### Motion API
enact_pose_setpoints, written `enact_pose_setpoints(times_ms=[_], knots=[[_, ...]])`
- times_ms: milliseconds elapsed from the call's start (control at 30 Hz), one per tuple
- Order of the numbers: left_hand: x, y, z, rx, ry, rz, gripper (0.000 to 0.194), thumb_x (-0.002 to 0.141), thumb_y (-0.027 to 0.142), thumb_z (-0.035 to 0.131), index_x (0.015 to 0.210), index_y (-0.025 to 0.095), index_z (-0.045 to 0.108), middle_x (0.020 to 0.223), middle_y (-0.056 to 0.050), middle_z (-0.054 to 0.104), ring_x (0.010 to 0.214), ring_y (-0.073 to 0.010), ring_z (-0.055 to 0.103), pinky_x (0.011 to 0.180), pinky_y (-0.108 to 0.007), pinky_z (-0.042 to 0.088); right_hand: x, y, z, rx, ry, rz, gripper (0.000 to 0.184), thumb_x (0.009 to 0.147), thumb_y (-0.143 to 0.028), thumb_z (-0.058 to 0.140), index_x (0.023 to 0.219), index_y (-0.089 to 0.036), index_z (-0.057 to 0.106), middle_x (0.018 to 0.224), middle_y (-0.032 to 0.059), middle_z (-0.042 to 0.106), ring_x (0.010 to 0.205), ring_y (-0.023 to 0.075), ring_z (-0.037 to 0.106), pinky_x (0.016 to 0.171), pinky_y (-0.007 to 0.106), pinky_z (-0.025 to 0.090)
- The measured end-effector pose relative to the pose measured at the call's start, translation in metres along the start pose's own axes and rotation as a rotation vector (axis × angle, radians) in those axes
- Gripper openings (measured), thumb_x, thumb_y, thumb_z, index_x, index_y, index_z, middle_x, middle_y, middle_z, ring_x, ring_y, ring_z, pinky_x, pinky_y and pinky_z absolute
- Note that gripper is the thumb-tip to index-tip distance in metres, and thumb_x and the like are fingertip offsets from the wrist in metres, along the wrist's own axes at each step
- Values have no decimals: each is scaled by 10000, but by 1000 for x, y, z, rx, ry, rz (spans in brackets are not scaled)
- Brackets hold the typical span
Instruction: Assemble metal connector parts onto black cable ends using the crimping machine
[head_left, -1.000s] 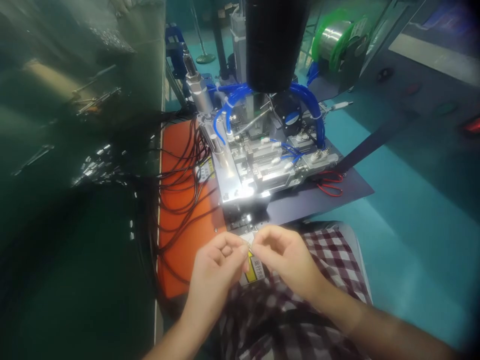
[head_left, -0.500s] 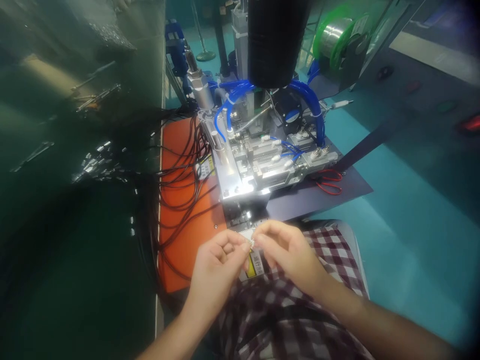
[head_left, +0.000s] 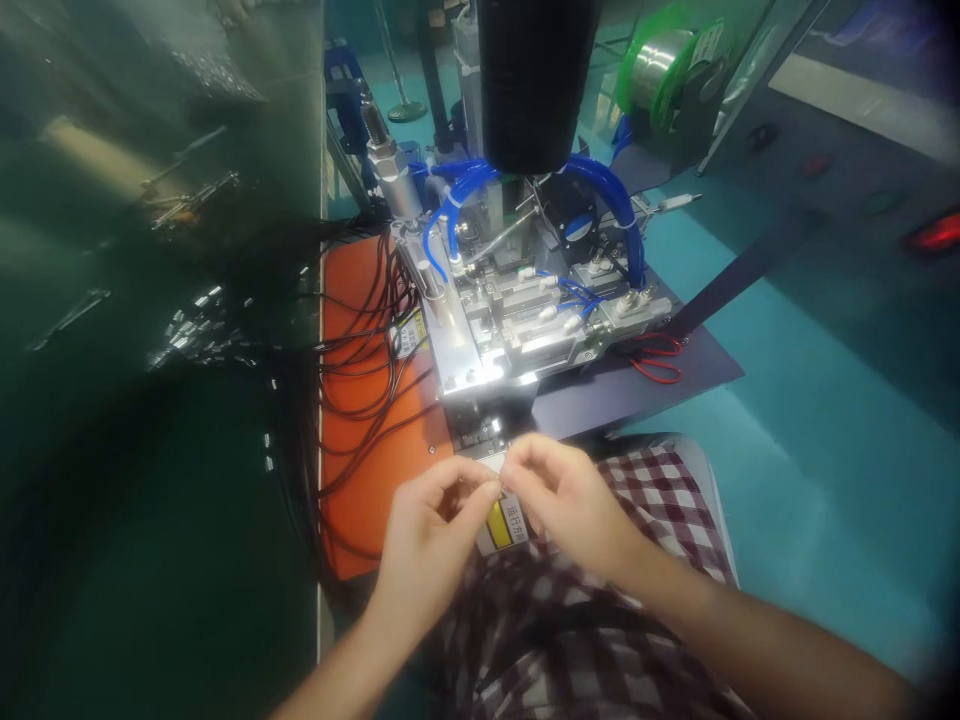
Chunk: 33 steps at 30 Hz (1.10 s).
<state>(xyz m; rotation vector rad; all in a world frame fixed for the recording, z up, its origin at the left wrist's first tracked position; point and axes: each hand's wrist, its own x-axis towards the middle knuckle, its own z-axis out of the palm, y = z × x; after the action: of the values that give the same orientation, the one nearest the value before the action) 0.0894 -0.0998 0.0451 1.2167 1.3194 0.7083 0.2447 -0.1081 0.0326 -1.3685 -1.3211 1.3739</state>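
Observation:
My left hand [head_left: 431,520] is closed in a pinch, thumb against forefinger, in front of the machine. Its fingertips meet those of my right hand [head_left: 559,490], which is pinched too. Whatever small thing lies between them is hidden by the fingers. Just below the fingertips shows a yellow and white label [head_left: 504,525] with printed characters. Beyond the hands stands a metal machine [head_left: 517,330] with blue air tubes [head_left: 626,215], its front block brightly lit. A checked cloth [head_left: 652,500] covers my lap under my right forearm.
Black cables [head_left: 375,400] cross the orange panel [head_left: 375,520] to the left. Small shiny metal pieces [head_left: 199,325] lie scattered on the dark green surface [head_left: 150,560]. A green wire spool [head_left: 660,70] and red-handled tool [head_left: 660,360] are at the right.
My fingertips have drawn closer together, and the small whitish thing seen between them before is now covered. The right hand has shifted slightly left. The view has turned a little.

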Motion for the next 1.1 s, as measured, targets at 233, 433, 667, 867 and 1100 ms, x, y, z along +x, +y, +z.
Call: enact_pose_setpoints(times_ms=[233,433,667,867,1100], knots=[[7,-2,-4,-187,-29,-157,244,768,385,698,724,160,616,508,65,468,420,-42,333,435,-165,311,6,5,-3,183,14,151,202,882,-374,552,807,-189,581,473,-77,432,413,84,373,409,207,299],[13,12,-3,-15,1,-54,228,762,371,682,699,160,622,567,29,529,484,-86,438,463,-190,362,9,3,0,-231,160,-319,139,873,-201,541,743,-188,589,733,20,604,641,138,530,617,274,419],[29,9,-2,186,130,121,128,763,286,674,802,175,724,809,-48,721,743,-185,635,689,-253,489,26,7,-3,-228,185,-232,116,872,-195,536,758,-193,558,726,8,591,655,144,540,622,276,414],[41,10,2,256,127,74,112,734,266,672,711,164,710,696,-32,698,647,-166,609,585,-229,451,36,17,-4,-4,85,11,123,858,-253,553,756,-187,568,716,5,605,649,140,557,609,267,442],[46,13,0,140,103,-47,207,722,347,703,711,142,685,689,-41,678,600,-149,587,531,-215,432,43,18,-5,134,55,43,133,840,-275,589,754,-173,589,690,-2,592,602,119,523,551,239,419]])
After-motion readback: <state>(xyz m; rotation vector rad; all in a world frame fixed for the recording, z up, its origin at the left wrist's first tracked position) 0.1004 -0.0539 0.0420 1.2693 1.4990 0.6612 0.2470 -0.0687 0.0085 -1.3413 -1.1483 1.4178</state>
